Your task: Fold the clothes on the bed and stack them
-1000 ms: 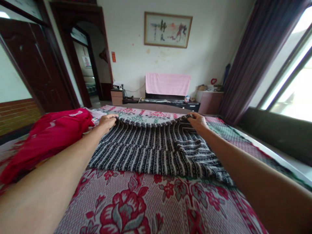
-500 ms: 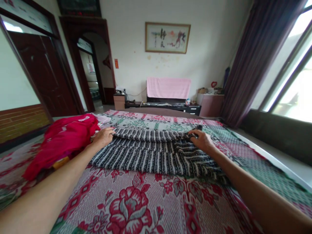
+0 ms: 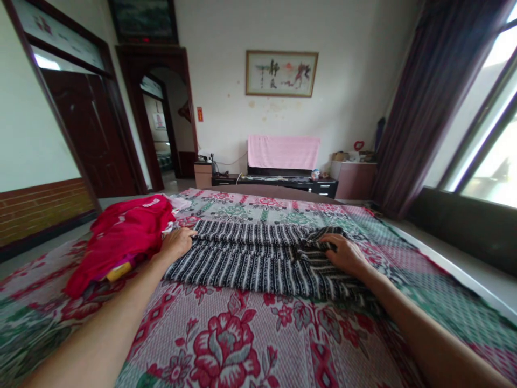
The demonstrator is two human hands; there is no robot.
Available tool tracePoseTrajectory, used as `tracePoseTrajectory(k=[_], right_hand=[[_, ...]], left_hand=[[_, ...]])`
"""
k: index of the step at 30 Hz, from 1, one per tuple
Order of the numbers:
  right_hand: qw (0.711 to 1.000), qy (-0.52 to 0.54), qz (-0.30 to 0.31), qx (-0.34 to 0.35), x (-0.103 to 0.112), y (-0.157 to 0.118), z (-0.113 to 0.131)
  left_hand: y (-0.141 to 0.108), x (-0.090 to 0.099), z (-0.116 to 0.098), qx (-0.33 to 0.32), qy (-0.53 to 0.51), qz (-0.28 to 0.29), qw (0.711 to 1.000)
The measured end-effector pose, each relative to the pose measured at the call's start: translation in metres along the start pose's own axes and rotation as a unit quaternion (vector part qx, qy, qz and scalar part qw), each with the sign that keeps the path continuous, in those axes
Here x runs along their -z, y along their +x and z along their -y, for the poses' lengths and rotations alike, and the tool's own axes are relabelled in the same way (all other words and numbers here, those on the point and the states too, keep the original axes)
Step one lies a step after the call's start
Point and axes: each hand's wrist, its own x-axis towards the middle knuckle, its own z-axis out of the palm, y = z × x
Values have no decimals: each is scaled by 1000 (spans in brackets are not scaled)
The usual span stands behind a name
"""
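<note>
A black-and-white striped knit garment point(image 3: 250, 269) lies spread across the bed with its far part folded over in a band. At the left end of that fold, my left hand point(image 3: 180, 243) is closed on the knit edge, fingertips partly hidden. My right hand point(image 3: 343, 253) grips the bunched right end, with thumb and fingers bent against the cloth. The fold now rests low on the rest of the garment. Just left of my left hand, a heap of red clothing point(image 3: 129, 231) shows a bit of yellow and purple beneath it.
A flower-patterned bedspread point(image 3: 226, 350) lies under everything. Beyond the bed stand a low black cabinet point(image 3: 325, 187) and a screen draped with a pink cloth point(image 3: 283, 152). On the right are a dark curtain point(image 3: 420, 108) and a window.
The raised fold of the striped garment has come down flatter onto the cloth, both hands lowering with it. The view has tilted up and shifted slightly left.
</note>
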Motion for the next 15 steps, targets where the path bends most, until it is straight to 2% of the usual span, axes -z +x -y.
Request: tracePoseTrajectory(k=[3, 8, 12, 15], right_hand=[[999, 12, -10, -43, 8, -2, -3], [994, -6, -67, -87, 15, -2, 0], [989, -53, -42, -133, 13, -1, -2], [986, -52, -89, -131, 10, 1, -10]], left_hand=[[-2, 1, -1, -4, 3, 10, 1000], [0, 2, -1, 17, -41, 11, 999], [9, -1, 12, 79, -142, 19, 987], [16, -5, 24, 137, -235, -17, 962]])
